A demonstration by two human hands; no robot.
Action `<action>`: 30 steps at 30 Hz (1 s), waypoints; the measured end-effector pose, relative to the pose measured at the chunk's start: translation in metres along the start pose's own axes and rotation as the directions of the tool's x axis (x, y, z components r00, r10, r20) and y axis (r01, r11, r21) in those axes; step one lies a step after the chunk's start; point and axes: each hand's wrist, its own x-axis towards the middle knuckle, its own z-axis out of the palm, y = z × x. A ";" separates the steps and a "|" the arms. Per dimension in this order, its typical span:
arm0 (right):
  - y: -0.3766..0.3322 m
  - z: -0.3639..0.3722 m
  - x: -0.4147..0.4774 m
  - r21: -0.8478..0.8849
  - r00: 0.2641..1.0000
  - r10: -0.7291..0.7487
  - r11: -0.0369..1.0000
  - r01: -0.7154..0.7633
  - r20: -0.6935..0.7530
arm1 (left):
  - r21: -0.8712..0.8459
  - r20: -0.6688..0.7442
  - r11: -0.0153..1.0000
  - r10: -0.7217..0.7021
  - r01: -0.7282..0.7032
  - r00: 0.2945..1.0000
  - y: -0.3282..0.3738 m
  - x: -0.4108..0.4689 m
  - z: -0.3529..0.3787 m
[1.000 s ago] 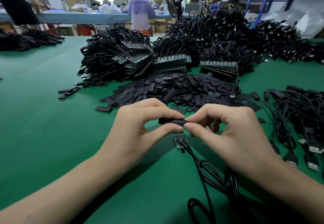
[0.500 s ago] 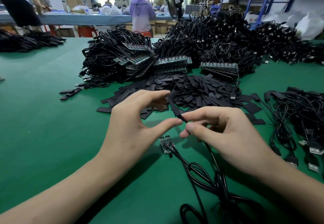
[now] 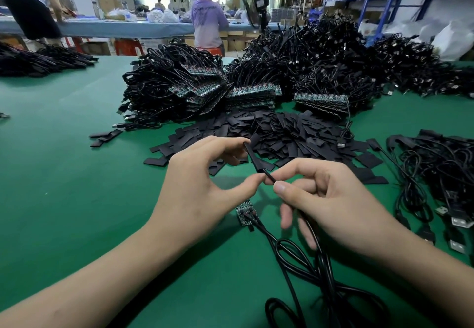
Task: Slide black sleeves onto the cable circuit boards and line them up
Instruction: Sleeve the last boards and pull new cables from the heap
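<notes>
- Head view, nearest edge: I saw a black cable (image 3: 311, 273) looped loosely on the green table (image 3: 77, 186), between the two forearms.
- A circuit board (image 3: 246, 212), wired to that loop, lay flat and uncovered on the table, below and between the hands.
- The right hand (image 3: 333, 199) pinched a stretch of the cable between thumb and forefinger, with the other fingers curled beneath.
- The left hand (image 3: 202, 186) grasped one black sleeve (image 3: 260, 159) between forefinger and thumb, raised off the table and tilted. The sleeve's lower end met the cable at the right thumb tip, but I could not tell whether the cable had entered it.
- Just beyond, a heap of loose sleeves (image 3: 282, 132) lay on the table.
- Behind the heap stood stacked boards with cables (image 3: 205, 89), and more cables (image 3: 441, 163) lay at the right.
- Farthest off, a person in a purple shirt (image 3: 209, 19) stood at another table near a fan (image 3: 252, 4).
</notes>
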 end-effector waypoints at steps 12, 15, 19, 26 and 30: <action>-0.024 -0.021 -0.010 0.267 0.937 0.241 0.914 -0.307 0.254 | 0.035 0.244 0.996 -0.088 0.082 0.966 -0.013 -0.002 -0.002; -0.029 -0.043 -0.008 0.336 0.912 0.241 0.873 -0.353 0.330 | 0.182 0.341 0.983 -0.100 0.038 0.935 -0.015 -0.002 -0.005; -0.038 -0.094 0.007 0.215 0.956 0.258 0.934 -0.285 0.142 | 0.347 0.435 0.936 -0.108 -0.055 0.894 -0.017 -0.002 -0.008; -0.007 -0.199 0.037 -0.658 0.875 0.020 0.651 -0.379 -0.483 | 0.334 0.487 0.935 -0.065 -0.117 0.871 -0.013 -0.002 -0.013; 0.011 -0.213 0.050 -0.851 0.856 -0.029 0.130 -0.508 -0.515 | 0.206 0.483 0.978 -0.079 -0.025 0.872 -0.009 -0.003 -0.009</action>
